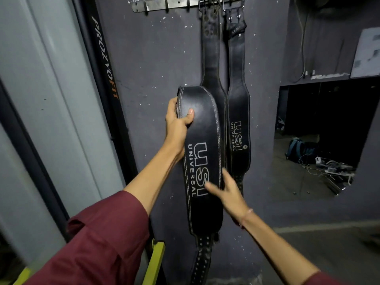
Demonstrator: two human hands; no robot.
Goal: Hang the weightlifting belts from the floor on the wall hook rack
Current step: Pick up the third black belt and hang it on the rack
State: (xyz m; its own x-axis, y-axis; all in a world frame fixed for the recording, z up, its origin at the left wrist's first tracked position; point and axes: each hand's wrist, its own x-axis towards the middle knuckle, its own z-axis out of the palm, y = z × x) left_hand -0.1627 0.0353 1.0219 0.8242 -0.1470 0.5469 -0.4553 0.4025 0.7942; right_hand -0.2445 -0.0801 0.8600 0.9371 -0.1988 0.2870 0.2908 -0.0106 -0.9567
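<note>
Your left hand point(178, 118) grips the upper fold of a black belt point(202, 161), thumb pressed on its front face and fingers wrapped behind the left edge. The belt is bent over at the top and hangs down in front of the wall point(156, 68), its "USI UNIVERSAL" lettering facing you and its studded strap end trailing down near the bottom of the view. Your right hand point(228, 190) is open, fingers spread, with the fingertips on or just at the belt's right edge near the lettering; you cannot tell whether it has any real hold.

The rack point(164, 4) runs along the top of the wall, its left hooks bare. Two more belts hang from its right end by their buckles: a worn one point(211, 48) partly hidden behind the belt you hold, and one with the same lettering point(238, 112) just to its right. The two hang side by side, nearly touching.

A dark upright marked "PROZVOFIT" point(107, 64) stands left of the wall.
</note>
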